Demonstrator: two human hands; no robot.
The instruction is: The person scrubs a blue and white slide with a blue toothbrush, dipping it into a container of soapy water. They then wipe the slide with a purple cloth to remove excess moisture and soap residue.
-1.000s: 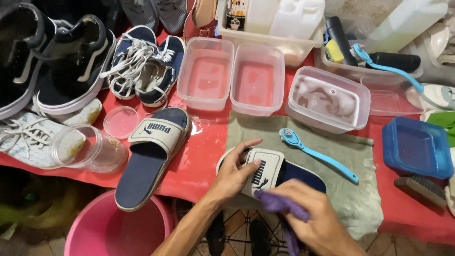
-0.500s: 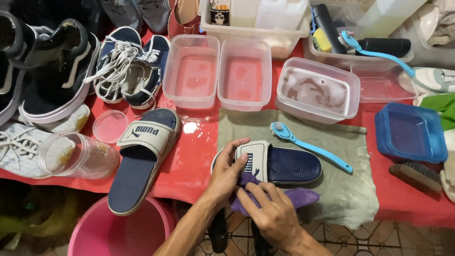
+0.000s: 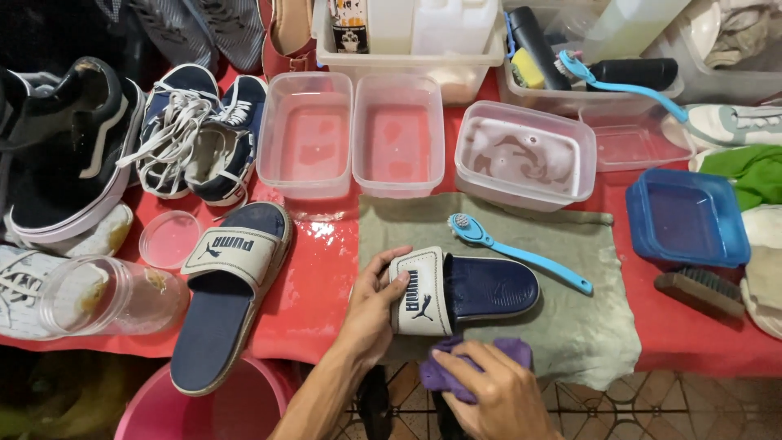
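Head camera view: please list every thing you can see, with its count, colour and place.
slide sandal: 1, navy with white strap, on the mat, held
second slide sandal: 1, same colours, left, toe over the table edge
mat: 1, grey-green, front centre
cloth: 1, purple, under the right hand
brush: 1, light blue, on the mat
clear tubs: 2, behind the mat
cloudy tub: 1, clear, right of those
blue tub: 1, far right
wooden brush: 1, brown, below the blue tub
sneakers: 2, navy, back left
jar: 1, clear, lying left
bucket: 1, pink, under the table
left hand: on the sandal strap
right hand: on the cloth
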